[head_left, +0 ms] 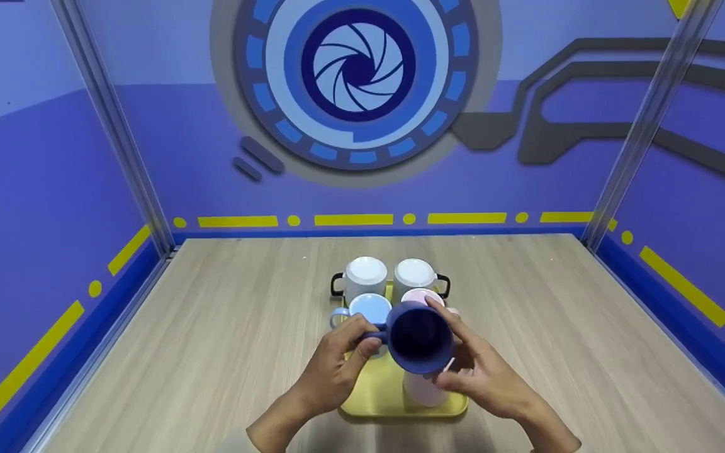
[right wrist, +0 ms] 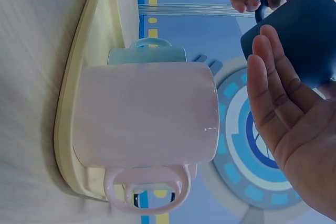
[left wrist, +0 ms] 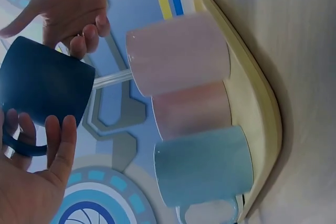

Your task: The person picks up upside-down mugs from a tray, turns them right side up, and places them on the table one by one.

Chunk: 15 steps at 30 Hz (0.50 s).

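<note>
In the head view, a dark blue mug (head_left: 419, 340) is held up over the yellow tray (head_left: 369, 402), its mouth turned toward me. My left hand (head_left: 334, 371) pinches its handle. At the mug's other side, my right hand (head_left: 488, 374) spreads thumb and index finger. The right wrist view shows straight fingers (right wrist: 278, 82) of that hand beside the mug; whether they touch it I cannot tell. Partly hidden beneath the mug, a pale pink mug (head_left: 427, 393) stands near the tray's front. A second pink mug (head_left: 422, 296) and a light blue mug (head_left: 370, 307) are behind.
Two white mugs with black handles, one left (head_left: 365, 277) and one right (head_left: 414, 274), stand at the tray's far end. Bare wooden tabletop (head_left: 230, 340) lies on both sides. Patterned panels (head_left: 167, 138) and metal posts (head_left: 652, 113) enclose the table.
</note>
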Each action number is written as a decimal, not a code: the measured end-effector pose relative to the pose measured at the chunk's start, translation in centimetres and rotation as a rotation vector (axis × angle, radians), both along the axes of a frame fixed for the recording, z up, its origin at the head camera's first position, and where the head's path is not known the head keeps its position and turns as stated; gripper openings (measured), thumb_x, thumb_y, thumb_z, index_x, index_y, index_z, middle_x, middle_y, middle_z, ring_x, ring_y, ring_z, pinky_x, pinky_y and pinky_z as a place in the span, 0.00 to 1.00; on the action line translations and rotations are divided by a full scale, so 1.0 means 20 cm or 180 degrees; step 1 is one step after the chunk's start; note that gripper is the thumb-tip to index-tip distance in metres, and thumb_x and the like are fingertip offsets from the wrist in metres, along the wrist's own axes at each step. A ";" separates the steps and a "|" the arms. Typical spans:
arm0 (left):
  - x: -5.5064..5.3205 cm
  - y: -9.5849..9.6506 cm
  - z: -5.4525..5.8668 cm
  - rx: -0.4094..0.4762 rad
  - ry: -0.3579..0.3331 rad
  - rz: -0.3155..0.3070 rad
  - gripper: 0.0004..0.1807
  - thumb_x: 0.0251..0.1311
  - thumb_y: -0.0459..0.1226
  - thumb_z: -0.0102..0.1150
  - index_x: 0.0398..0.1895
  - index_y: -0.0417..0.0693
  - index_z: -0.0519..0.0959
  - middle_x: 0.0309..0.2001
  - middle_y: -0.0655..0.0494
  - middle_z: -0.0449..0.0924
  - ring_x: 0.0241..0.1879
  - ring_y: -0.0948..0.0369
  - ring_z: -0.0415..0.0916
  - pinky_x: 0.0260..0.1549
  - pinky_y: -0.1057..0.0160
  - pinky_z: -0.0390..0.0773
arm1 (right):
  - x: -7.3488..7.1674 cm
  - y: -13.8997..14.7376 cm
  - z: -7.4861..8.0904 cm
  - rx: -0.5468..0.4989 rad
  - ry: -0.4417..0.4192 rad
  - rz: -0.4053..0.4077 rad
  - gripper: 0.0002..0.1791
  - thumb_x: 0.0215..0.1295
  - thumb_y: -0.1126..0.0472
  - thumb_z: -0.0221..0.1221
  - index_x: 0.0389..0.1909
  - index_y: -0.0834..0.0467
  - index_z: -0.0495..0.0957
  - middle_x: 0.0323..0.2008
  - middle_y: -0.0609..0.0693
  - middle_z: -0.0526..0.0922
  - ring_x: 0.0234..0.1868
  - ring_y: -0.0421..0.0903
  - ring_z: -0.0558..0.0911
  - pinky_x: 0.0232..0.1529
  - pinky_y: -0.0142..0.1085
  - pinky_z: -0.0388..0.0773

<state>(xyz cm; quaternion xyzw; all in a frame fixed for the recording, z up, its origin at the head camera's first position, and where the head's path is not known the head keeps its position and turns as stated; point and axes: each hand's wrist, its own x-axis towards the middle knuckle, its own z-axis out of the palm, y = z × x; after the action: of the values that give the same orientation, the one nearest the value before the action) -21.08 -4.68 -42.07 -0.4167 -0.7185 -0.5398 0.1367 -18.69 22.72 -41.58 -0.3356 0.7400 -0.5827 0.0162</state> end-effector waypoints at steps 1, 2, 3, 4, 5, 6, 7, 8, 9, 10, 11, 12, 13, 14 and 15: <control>0.00 0.00 0.00 -0.0008 -0.0160 -0.0020 0.06 0.78 0.35 0.50 0.40 0.50 0.76 0.34 0.55 0.72 0.36 0.68 0.71 0.36 0.67 0.78 | 0.00 0.00 0.00 0.0057 0.0053 -0.0076 0.53 0.66 0.60 0.69 0.84 0.46 0.47 0.47 0.61 0.84 0.37 0.46 0.85 0.35 0.38 0.84; 0.01 0.00 0.01 -0.0018 -0.0329 -0.0040 0.06 0.79 0.36 0.49 0.40 0.50 0.76 0.35 0.55 0.73 0.37 0.67 0.73 0.37 0.66 0.80 | 0.00 -0.01 0.00 0.0130 0.0134 -0.0177 0.56 0.62 0.63 0.72 0.84 0.47 0.48 0.43 0.59 0.85 0.35 0.43 0.85 0.33 0.37 0.83; 0.01 0.01 0.02 -0.0035 -0.0491 -0.0048 0.07 0.79 0.38 0.49 0.40 0.51 0.76 0.36 0.55 0.75 0.38 0.65 0.75 0.39 0.65 0.81 | 0.00 -0.01 -0.01 0.0199 0.0252 -0.0283 0.57 0.60 0.63 0.74 0.84 0.48 0.49 0.40 0.57 0.86 0.33 0.41 0.84 0.30 0.37 0.83; 0.01 0.01 0.02 -0.0060 -0.0655 -0.0042 0.09 0.80 0.40 0.48 0.40 0.51 0.76 0.37 0.56 0.76 0.39 0.63 0.77 0.41 0.64 0.82 | 0.00 -0.02 -0.01 0.0228 0.0315 -0.0379 0.58 0.57 0.65 0.76 0.83 0.49 0.51 0.39 0.55 0.86 0.32 0.39 0.83 0.28 0.36 0.82; 0.02 0.01 0.03 -0.0078 -0.0811 -0.0048 0.10 0.80 0.42 0.47 0.40 0.50 0.75 0.37 0.56 0.76 0.40 0.61 0.79 0.42 0.63 0.83 | 0.00 -0.02 -0.01 0.0246 0.0379 -0.0465 0.56 0.55 0.65 0.77 0.82 0.51 0.55 0.36 0.53 0.86 0.30 0.38 0.81 0.26 0.35 0.80; 0.02 0.01 0.04 -0.0090 -0.0959 -0.0056 0.11 0.81 0.43 0.46 0.40 0.50 0.75 0.38 0.55 0.76 0.41 0.60 0.80 0.44 0.62 0.83 | 0.00 -0.03 -0.01 0.0254 0.0451 -0.0527 0.54 0.54 0.64 0.77 0.80 0.53 0.58 0.33 0.51 0.86 0.28 0.36 0.81 0.25 0.34 0.80; 0.03 0.02 0.04 -0.0104 -0.1079 -0.0053 0.13 0.81 0.44 0.46 0.40 0.49 0.75 0.38 0.55 0.77 0.41 0.58 0.81 0.45 0.61 0.83 | -0.01 -0.04 -0.01 0.0264 0.0486 -0.0598 0.52 0.54 0.63 0.78 0.78 0.53 0.61 0.32 0.50 0.86 0.27 0.36 0.80 0.25 0.34 0.80; 0.03 0.02 0.05 -0.0117 -0.1155 -0.0047 0.13 0.81 0.45 0.45 0.40 0.48 0.75 0.37 0.55 0.76 0.41 0.57 0.82 0.46 0.61 0.84 | -0.01 -0.04 -0.01 0.0262 0.0512 -0.0660 0.49 0.54 0.62 0.78 0.75 0.54 0.64 0.32 0.49 0.87 0.27 0.35 0.81 0.25 0.34 0.80; 0.03 0.03 0.06 -0.0132 -0.1216 -0.0035 0.14 0.81 0.46 0.45 0.40 0.47 0.75 0.37 0.55 0.76 0.40 0.58 0.82 0.45 0.61 0.84 | -0.01 -0.05 -0.01 0.0260 0.0528 -0.0718 0.46 0.54 0.61 0.78 0.73 0.54 0.66 0.33 0.49 0.87 0.27 0.35 0.80 0.25 0.33 0.80; 0.04 0.03 0.06 -0.0142 -0.1253 -0.0033 0.15 0.81 0.46 0.45 0.40 0.46 0.75 0.35 0.55 0.75 0.39 0.59 0.82 0.45 0.60 0.84 | -0.01 -0.05 -0.01 0.0263 0.0528 -0.0775 0.44 0.54 0.60 0.78 0.71 0.54 0.68 0.33 0.49 0.87 0.26 0.35 0.80 0.25 0.33 0.80; 0.04 0.03 0.07 -0.0150 -0.1284 -0.0033 0.16 0.81 0.46 0.44 0.39 0.44 0.74 0.34 0.55 0.73 0.38 0.60 0.82 0.44 0.60 0.85 | -0.01 -0.05 -0.01 0.0278 0.0544 -0.0830 0.42 0.54 0.60 0.78 0.69 0.53 0.69 0.31 0.48 0.87 0.25 0.35 0.80 0.25 0.33 0.80; 0.04 0.04 0.07 -0.0155 -0.1306 -0.0029 0.17 0.81 0.46 0.44 0.39 0.42 0.74 0.33 0.56 0.72 0.38 0.62 0.81 0.43 0.60 0.85 | -0.01 -0.05 -0.01 0.0288 0.0538 -0.0877 0.41 0.55 0.59 0.78 0.69 0.53 0.70 0.28 0.47 0.87 0.23 0.34 0.80 0.23 0.34 0.80; 0.04 0.04 0.07 -0.0158 -0.1317 -0.0020 0.18 0.82 0.46 0.44 0.39 0.41 0.73 0.32 0.57 0.71 0.37 0.63 0.80 0.42 0.60 0.85 | -0.01 -0.06 -0.01 0.0302 0.0528 -0.0922 0.41 0.55 0.59 0.77 0.69 0.52 0.70 0.25 0.46 0.86 0.21 0.34 0.80 0.22 0.34 0.79; 0.04 0.05 0.07 -0.0150 -0.1333 -0.0017 0.19 0.82 0.46 0.44 0.38 0.40 0.72 0.31 0.58 0.70 0.36 0.64 0.79 0.41 0.60 0.86 | -0.01 -0.06 -0.01 0.0317 0.0517 -0.0960 0.41 0.55 0.58 0.77 0.69 0.51 0.70 0.22 0.46 0.84 0.19 0.34 0.80 0.20 0.34 0.78; 0.03 0.05 0.07 -0.0136 -0.1359 -0.0015 0.19 0.82 0.46 0.44 0.38 0.39 0.72 0.30 0.58 0.68 0.35 0.65 0.77 0.40 0.60 0.86 | 0.00 -0.06 -0.01 0.0338 0.0487 -0.0994 0.41 0.55 0.58 0.77 0.70 0.50 0.70 0.19 0.45 0.83 0.17 0.35 0.79 0.18 0.34 0.77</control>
<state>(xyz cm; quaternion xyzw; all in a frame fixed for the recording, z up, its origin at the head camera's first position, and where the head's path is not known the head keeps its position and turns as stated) -20.40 -3.70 -40.62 -0.2973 -0.7415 -0.6008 -0.0288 -18.73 21.54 -41.78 -0.2587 0.8119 -0.5110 -0.1131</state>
